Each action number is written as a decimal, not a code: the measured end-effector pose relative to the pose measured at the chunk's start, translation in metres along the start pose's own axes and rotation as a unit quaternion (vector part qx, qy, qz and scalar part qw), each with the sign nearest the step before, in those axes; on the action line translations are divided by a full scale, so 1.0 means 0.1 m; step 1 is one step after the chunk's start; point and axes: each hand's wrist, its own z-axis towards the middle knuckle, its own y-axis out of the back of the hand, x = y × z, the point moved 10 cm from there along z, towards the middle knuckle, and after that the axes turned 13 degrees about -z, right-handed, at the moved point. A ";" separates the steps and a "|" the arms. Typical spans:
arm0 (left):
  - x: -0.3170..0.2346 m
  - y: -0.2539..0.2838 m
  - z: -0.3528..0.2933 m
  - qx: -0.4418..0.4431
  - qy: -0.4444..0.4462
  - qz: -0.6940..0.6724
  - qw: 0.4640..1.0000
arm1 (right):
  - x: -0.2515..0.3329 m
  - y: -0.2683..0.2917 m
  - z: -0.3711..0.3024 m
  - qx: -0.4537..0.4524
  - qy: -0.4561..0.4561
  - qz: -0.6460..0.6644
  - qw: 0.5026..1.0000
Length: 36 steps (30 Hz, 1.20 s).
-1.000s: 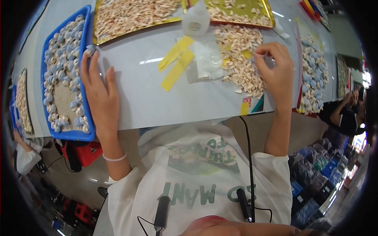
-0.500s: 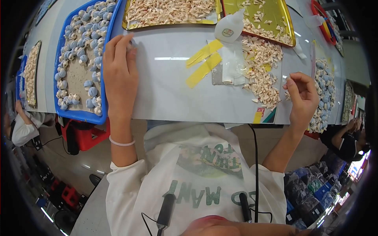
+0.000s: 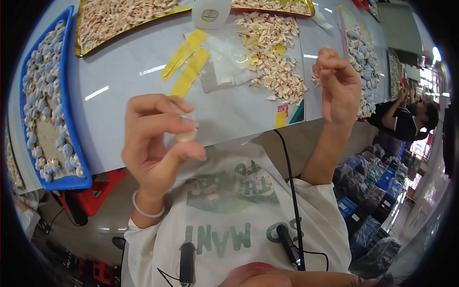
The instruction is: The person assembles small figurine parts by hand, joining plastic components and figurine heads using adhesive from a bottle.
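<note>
My left hand (image 3: 152,141) is raised in front of my shirt near the table's front edge. Its thumb and fingertips pinch a small round cream figure (image 3: 186,137), partly hidden by the fingers. Farther right, my right hand (image 3: 342,88) is held up with thumb and fingers pressed together; anything in that pinch is too small to make out. Between the hands, a heap of small pointed cream pieces (image 3: 275,62) lies on the table. A blue tray (image 3: 71,183) at the left holds many round blue-and-cream figures.
A white squeeze bottle (image 3: 210,14) stands at the back beside a gold tray (image 3: 117,38) full of pointed pieces. Two yellow tape strips (image 3: 190,71) and a clear plastic sheet (image 3: 222,64) lie mid-table. Blue-and-cream figures (image 3: 364,71) are piled at the right. A black cable (image 3: 289,167) hangs in front of me.
My left hand has come away from the blue tray's edge toward me, turning the small figure into sight. My right fingers have closed together more. The whole view has swung rightward.
</note>
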 end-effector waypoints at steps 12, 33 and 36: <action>0.53 -0.09 -0.02 -0.021 0.200 -0.244 0.949 | 0.23 -0.34 0.15 0.018 -0.056 -0.137 0.989; 0.52 -0.11 0.01 0.024 0.207 -0.140 0.968 | 0.83 -1.59 0.29 0.171 0.211 -0.574 0.772; 0.49 -0.09 0.02 0.022 0.180 -0.136 0.974 | 0.85 -1.58 0.32 0.138 0.231 -0.564 0.781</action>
